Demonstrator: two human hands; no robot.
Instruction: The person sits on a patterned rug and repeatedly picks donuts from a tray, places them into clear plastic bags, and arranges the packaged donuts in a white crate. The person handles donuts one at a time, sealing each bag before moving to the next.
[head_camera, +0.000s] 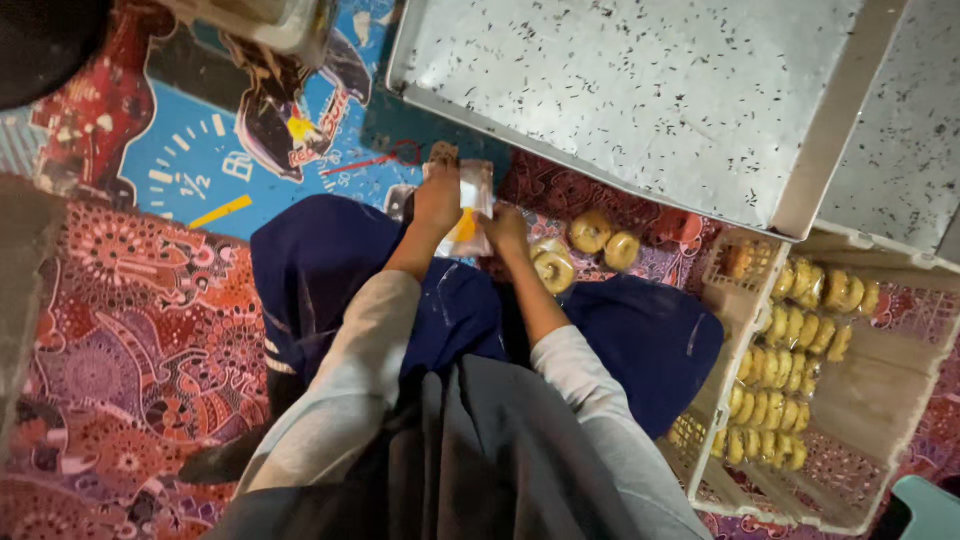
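Both hands (470, 215) fwd, gripping bag (472, 205)

I count two hands (437, 200) (505, 228) on one clear bag (472, 205), three loose rings of bread (590, 232) on the cloth, two speckled metal trays (640, 90), and one white crate (745, 300) with too many rings to count.
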